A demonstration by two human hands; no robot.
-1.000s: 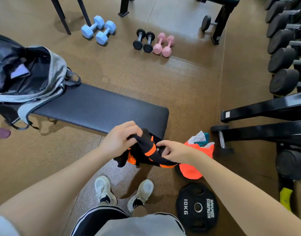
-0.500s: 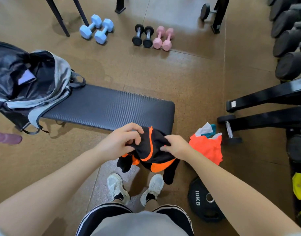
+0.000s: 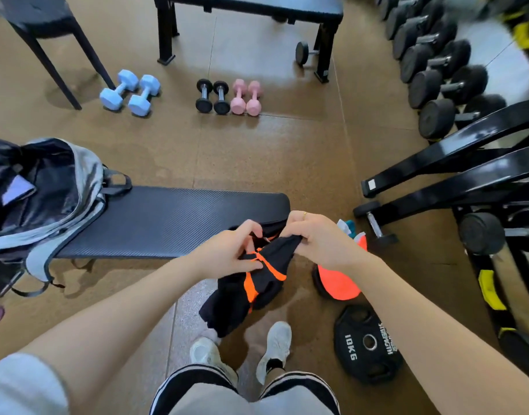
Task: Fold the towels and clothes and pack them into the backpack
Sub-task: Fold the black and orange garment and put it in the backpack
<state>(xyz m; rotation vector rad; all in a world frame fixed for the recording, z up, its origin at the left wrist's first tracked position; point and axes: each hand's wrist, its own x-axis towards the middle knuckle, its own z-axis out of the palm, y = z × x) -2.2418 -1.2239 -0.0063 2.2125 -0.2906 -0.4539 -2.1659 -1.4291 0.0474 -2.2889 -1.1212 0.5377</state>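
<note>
A black garment with orange trim hangs bunched in front of me, above my shoes. My left hand pinches its upper left edge, and my right hand grips its top right part. An open grey and black backpack lies on the left end of a black padded bench. A pile of clothes, orange on top with white and teal behind, lies on the floor to the right, partly hidden by my right wrist.
A 10 kg weight plate lies on the floor at my right foot. Blue, black and pink dumbbells stand further out. A dumbbell rack fills the right side. A second bench and a stool stand beyond.
Both hands have lifted the black and orange garment higher and shifted right, so more of it hangs down. The camera has tilted up, showing more of the room.
</note>
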